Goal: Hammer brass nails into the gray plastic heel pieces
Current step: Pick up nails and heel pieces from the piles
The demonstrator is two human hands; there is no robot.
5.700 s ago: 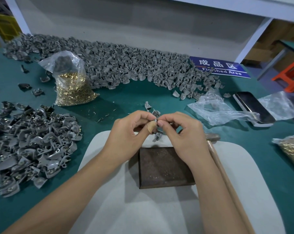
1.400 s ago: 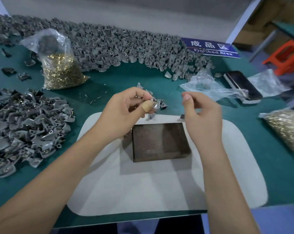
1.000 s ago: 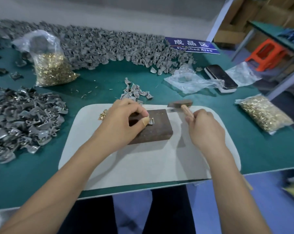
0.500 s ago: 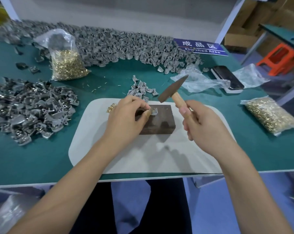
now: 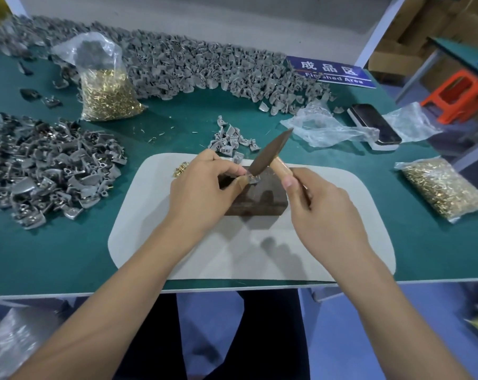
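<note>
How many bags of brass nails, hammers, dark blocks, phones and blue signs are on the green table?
Clear plastic bags of brass nails: 2
Wooden-handled hammer, gripped by the right hand: 1
Dark rectangular block: 1
Black phone: 1
Blue sign: 1
Total: 6

I see a teal green tabletop [image 5: 54,256] with a pale grey mat [image 5: 259,256] on it, and on that mat a dark brown block [image 5: 259,198]; the hammer [image 5: 270,154] over the block has a dark, dull head and a light tan wooden handle. Left of the mat lies a grey heap of heel pieces [image 5: 48,171]; beyond it a clear bag [image 5: 106,86] shows glittering gold nails; far right of the mat I make out a blue sign [image 5: 333,72] with white lettering, a black phone [image 5: 375,124] and an orange stool [image 5: 457,97].
</note>
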